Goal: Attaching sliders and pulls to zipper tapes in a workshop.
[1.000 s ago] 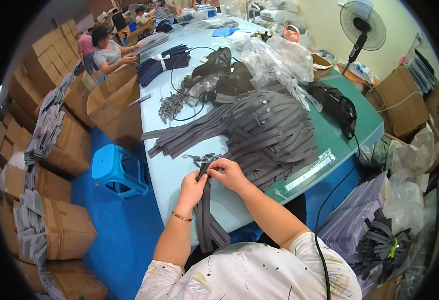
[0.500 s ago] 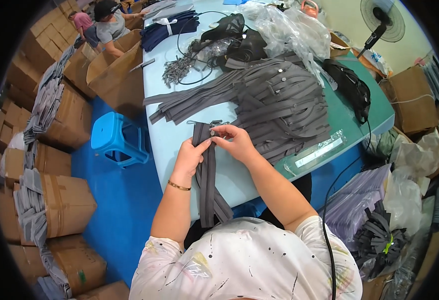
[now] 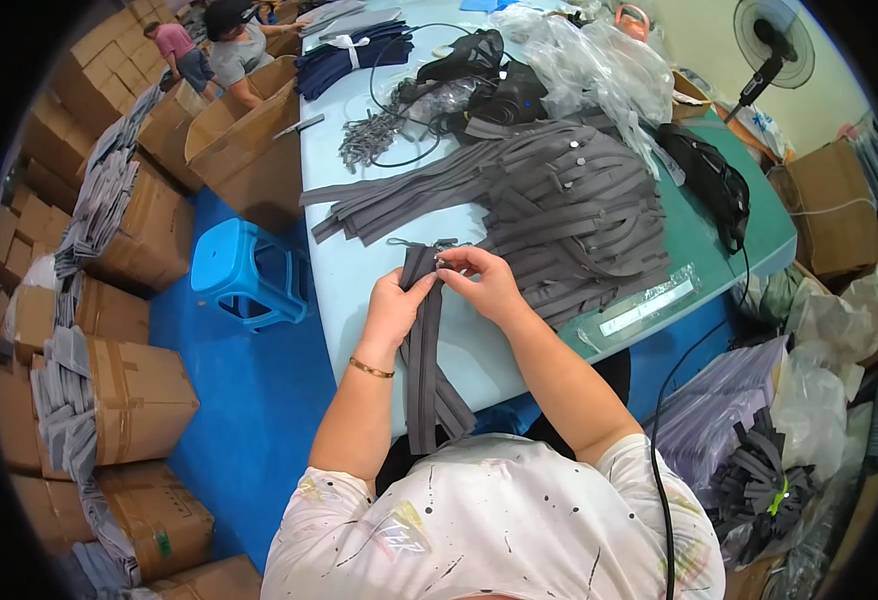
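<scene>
Left of the pale blue table (image 3: 359, 290), stacked cardboard boxes (image 3: 129, 400) line the blue floor, and a blue plastic stool (image 3: 249, 270) stands just beside the table's edge. At that near edge the left hand (image 3: 394, 308) closes its fingers on the left side of a grey zipper strip (image 3: 424, 350), near the strip's top end. The strip runs from the hands back toward the person and droops over the table edge, so it looks light, soft and limp; it would likely handle best pinched by the tape close to the small metal slider (image 3: 444, 262), where it is stiffest. The right hand (image 3: 484, 285) sits just right of the strip, thumb and forefinger pressed together on that slider at the top end. The strip's upper part thus lies between both hands' fingertips. Farther right on the table, beyond the right hand, a heap of grey strips (image 3: 569, 215) spreads out, and a black bag (image 3: 709, 180) lies past it.
</scene>
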A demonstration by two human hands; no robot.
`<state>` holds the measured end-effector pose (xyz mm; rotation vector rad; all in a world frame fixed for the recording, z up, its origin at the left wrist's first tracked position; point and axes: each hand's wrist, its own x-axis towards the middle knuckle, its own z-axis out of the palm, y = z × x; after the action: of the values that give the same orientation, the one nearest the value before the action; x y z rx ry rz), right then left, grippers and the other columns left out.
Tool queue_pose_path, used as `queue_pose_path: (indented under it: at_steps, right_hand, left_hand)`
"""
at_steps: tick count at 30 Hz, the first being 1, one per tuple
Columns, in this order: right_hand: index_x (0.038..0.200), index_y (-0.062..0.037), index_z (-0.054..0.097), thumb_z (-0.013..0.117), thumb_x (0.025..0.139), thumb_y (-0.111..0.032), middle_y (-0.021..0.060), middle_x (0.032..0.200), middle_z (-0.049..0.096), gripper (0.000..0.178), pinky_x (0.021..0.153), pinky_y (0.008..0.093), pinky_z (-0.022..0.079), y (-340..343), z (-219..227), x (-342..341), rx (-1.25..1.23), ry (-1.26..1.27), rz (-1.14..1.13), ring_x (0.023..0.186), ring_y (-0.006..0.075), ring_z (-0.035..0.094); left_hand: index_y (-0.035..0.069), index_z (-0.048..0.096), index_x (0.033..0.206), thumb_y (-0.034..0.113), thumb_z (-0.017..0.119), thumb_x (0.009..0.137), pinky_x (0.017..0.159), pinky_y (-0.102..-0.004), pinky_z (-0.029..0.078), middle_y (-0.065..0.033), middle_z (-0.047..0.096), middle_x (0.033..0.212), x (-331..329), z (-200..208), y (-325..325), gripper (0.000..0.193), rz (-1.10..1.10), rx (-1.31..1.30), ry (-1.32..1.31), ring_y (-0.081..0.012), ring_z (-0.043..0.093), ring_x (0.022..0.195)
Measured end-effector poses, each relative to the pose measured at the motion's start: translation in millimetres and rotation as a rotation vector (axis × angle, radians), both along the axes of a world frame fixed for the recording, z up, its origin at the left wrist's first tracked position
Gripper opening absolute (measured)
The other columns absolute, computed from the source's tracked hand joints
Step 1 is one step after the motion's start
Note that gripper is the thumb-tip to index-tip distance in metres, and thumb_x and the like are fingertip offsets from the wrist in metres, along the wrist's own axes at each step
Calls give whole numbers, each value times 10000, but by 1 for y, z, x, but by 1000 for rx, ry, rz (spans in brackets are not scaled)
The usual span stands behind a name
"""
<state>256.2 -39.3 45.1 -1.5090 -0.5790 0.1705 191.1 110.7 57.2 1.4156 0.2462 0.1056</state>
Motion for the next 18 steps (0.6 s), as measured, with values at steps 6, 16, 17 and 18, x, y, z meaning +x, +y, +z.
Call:
queue_pose_path:
  at_steps: [6, 16, 17, 18]
  right_hand:
    - [967, -34, 637, 689, 763, -82, 7, 854, 640, 216, 660, 217, 439, 0, 1, -1, -54, -133, -96, 749, 73, 570]
    - [979, -13, 653, 646, 807, -53, 19, 850, 647, 176, 666, 196, 458, 0, -6, 7, 138, 187, -74, 741, 58, 572]
    - [994, -17, 655, 645, 808, -53, 24, 862, 653, 189, 671, 198, 460, 0, -6, 6, 95, 139, -57, 743, 61, 576]
    - [994, -17, 655, 645, 808, -53, 24, 862, 653, 189, 671, 198, 460, 0, -6, 6, 95, 140, -57, 743, 61, 576]
  left_hand:
    - [-44, 621, 931, 107, 640, 828, 630, -223, 464, -38, 630, 822, 1, 1, -3, 183, 10, 88, -37, -78, 563, 721]
    - [-36, 610, 929, 86, 644, 813, 617, -222, 465, -33, 621, 802, 0, 5, -7, 172, 5, 28, -23, -76, 560, 710]
    - [-33, 609, 936, 89, 639, 817, 612, -221, 462, -30, 619, 800, 0, 6, -7, 173, 4, 14, -27, -74, 558, 707]
    - [-33, 609, 936, 89, 639, 817, 612, -221, 462, -30, 619, 800, 0, 5, -6, 173, 4, 14, -26, -74, 558, 707]
